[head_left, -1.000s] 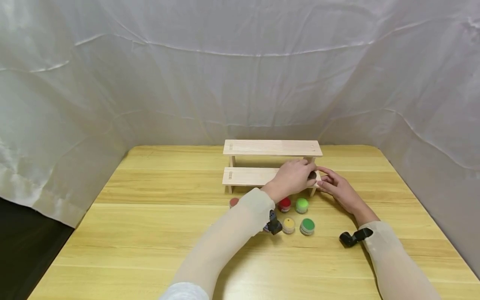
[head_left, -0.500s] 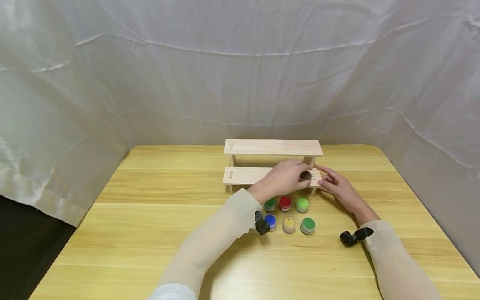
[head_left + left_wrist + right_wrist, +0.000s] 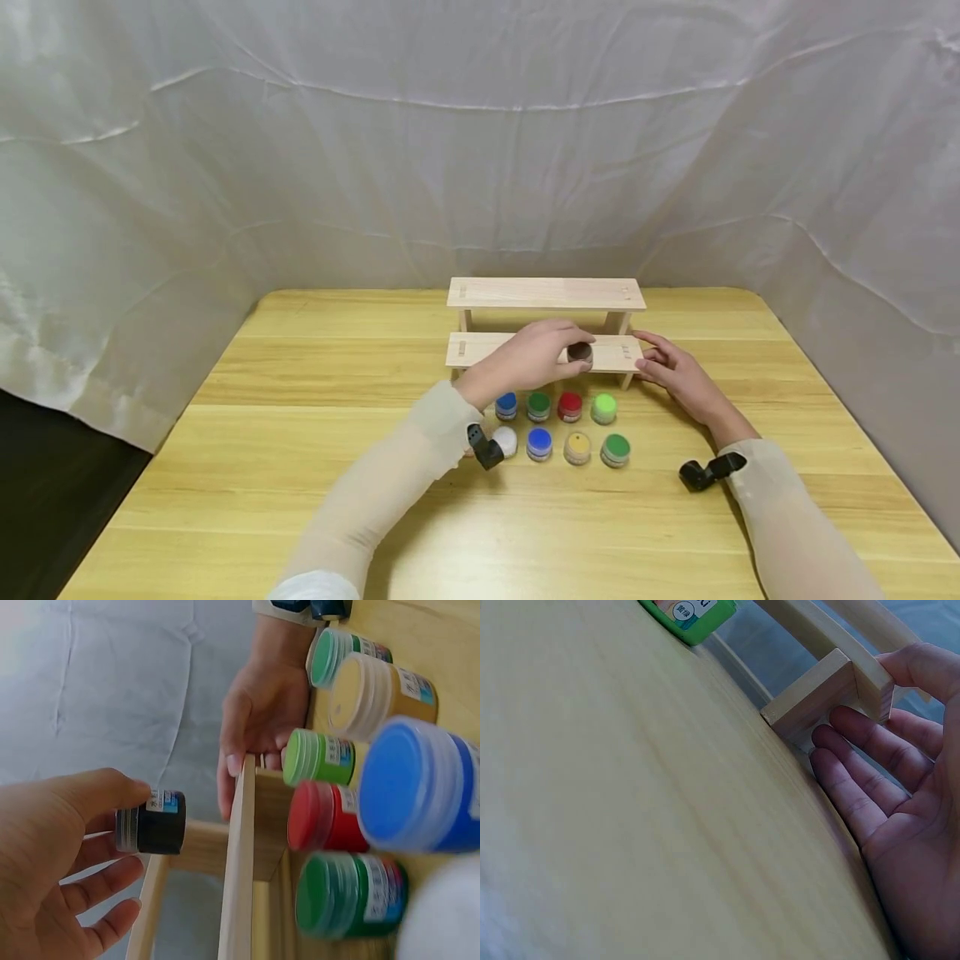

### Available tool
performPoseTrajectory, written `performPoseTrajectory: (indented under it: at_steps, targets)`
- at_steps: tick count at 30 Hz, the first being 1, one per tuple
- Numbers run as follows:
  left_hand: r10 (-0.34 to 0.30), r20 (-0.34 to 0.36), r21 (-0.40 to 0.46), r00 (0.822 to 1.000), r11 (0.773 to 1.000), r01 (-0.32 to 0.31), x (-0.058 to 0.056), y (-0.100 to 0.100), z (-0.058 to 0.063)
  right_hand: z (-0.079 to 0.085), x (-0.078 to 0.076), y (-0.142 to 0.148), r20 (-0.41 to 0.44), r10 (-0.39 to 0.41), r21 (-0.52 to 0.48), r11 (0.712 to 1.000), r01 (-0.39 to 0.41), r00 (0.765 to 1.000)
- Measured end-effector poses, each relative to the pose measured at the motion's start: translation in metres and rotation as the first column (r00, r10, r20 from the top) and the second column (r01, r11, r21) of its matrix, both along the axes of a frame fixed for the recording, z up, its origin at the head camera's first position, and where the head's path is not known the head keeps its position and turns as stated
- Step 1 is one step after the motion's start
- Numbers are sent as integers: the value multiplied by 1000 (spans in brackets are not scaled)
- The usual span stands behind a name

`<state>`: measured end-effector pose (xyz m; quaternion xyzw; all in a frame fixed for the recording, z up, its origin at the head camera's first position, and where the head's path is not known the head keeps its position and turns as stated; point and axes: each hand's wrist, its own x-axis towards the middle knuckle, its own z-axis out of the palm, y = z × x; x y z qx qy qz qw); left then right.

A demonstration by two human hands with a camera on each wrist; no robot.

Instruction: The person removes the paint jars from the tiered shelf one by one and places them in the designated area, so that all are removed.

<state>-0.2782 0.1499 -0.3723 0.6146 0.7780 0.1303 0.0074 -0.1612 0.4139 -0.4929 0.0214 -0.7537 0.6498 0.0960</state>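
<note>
My left hand (image 3: pixel 528 354) pinches a small dark paint jar (image 3: pixel 581 357) between thumb and fingers, over the lower step of a two-tier wooden shelf (image 3: pixel 615 353). The jar (image 3: pixel 161 823) is near black in the left wrist view, with a pale label and its other fingers spread below. At the right end of that lower step, my right hand (image 3: pixel 678 379) grips the board; its thumb lies on the top and the fingers (image 3: pixel 877 750) reach around the end and underneath. Two rows of paint jars stand in front of the shelf, among them red (image 3: pixel 570 407), light green (image 3: pixel 603 408) and yellow (image 3: pixel 577 448).
Blue (image 3: pixel 539 444), white (image 3: pixel 505 441) and green (image 3: pixel 616 450) jars are in the nearer row; my left forearm covers its left end. The shelf's upper step (image 3: pixel 546 293) rises behind. A grey cloth (image 3: pixel 480 167) hangs around the back of the wooden table (image 3: pixel 300 375).
My left hand has moved left along the lower step with the dark jar, uncovering more jars in front. The right hand keeps its place at the shelf's end.
</note>
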Motion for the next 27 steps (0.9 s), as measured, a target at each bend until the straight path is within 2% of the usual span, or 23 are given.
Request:
performPoseTrajectory:
  at_steps: [7, 16, 27]
  targets:
    - [12, 4, -20, 1000, 1000, -12, -7, -26, 4, 1, 0, -1, 2, -4, 11, 1000, 4, 1000]
    - [33, 24, 12, 999, 999, -33, -13, -64, 4, 3, 1, 0, 8, -7, 20, 1000, 7, 1000]
    - [-16, 60, 47, 998, 999, 13, -15, -105, 2, 3, 3, 0, 12, -8, 28, 1000, 8, 1000]
